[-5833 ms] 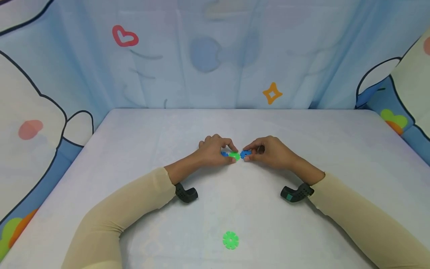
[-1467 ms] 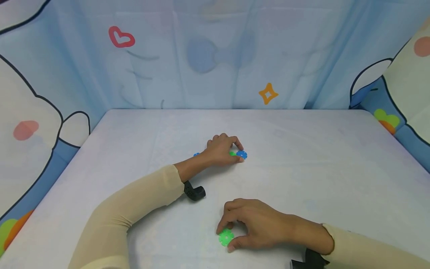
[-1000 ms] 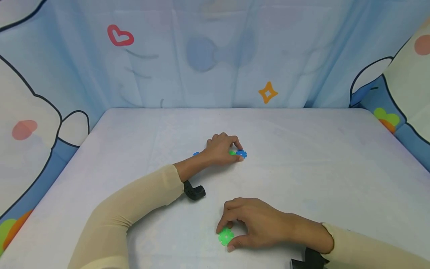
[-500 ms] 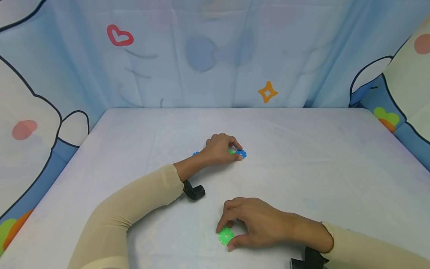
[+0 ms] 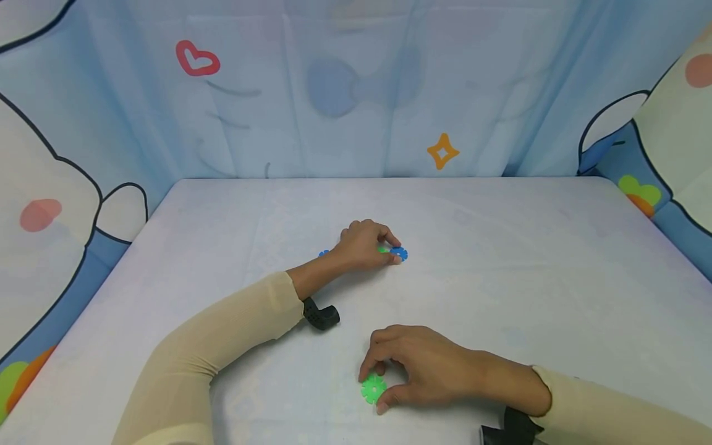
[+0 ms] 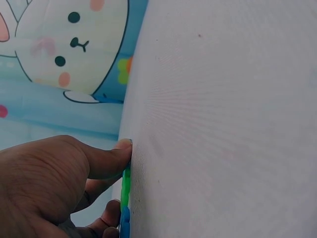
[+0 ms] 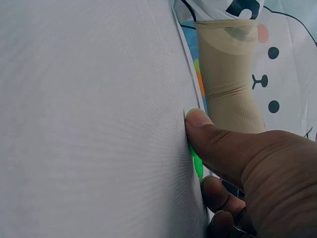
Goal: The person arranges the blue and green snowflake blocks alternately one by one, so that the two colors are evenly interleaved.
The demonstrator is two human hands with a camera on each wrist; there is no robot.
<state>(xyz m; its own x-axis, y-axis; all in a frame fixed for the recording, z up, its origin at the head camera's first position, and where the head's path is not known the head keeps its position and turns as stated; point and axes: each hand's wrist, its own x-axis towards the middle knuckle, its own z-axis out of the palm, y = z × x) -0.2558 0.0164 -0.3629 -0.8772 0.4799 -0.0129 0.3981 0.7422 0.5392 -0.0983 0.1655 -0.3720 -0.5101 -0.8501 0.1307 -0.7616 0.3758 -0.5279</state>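
My left hand (image 5: 364, 247) is over a row of small notched plastic snowflake discs at mid-table. Its thumb and index finger pinch the blue snowflake disc (image 5: 400, 254) at the row's right end. A green snowflake disc (image 5: 383, 250) shows between those fingers, and another blue disc (image 5: 324, 253) peeks out left of the wrist; the stretch between is hidden by the hand. Nearer the front, my right hand (image 5: 414, 368) holds a separate green snowflake disc (image 5: 373, 389) by its edges, index finger at upper left and thumb at lower right. This disc lies flat, close on the tabletop.
A white cloth covers the table (image 5: 528, 266), and a printed blue curtain (image 5: 356, 93) hangs behind its far edge. Black wrist cameras stick out below both cuffs, the left camera (image 5: 321, 316) close over the cloth.
Since the oldest frame my right hand has left the row's blue disc and come forward to the green disc. My left hand has shifted right onto that blue disc. Lately both are almost still.
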